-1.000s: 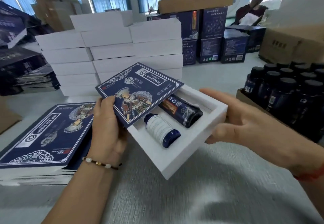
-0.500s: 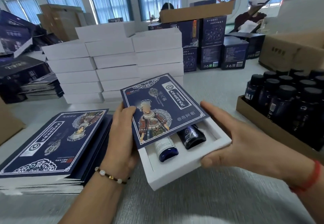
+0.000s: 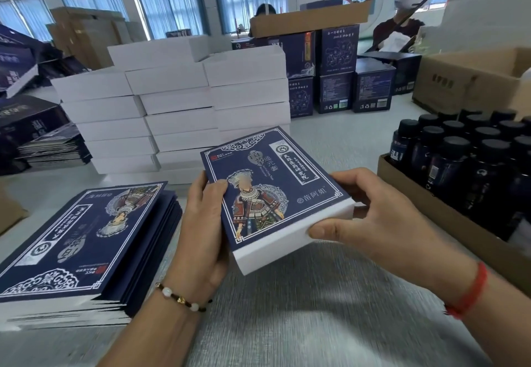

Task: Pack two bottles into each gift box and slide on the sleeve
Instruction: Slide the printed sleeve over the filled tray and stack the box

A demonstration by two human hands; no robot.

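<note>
Grey, faintly ribbed table (image 3: 330, 309) carries everything here, with a wall of plain white boxes (image 3: 172, 102) stacked at its far side. To the left lies a stack of flat navy sleeves (image 3: 80, 240), printed with a costumed figure and white scroll borders; to the right a brown cardboard tray (image 3: 448, 223) holds upright dark bottles (image 3: 459, 162) with black caps. Held above the table's middle is the white gift box (image 3: 287, 240), wearing its navy sleeve (image 3: 270, 188) almost to the near end, so only a white strip shows along the near and right edges. The left hand (image 3: 204, 223) grips the sleeve's left edge, thumb on top. The right hand (image 3: 373, 214) clasps the box's right corner, fingers curled around it.
</note>
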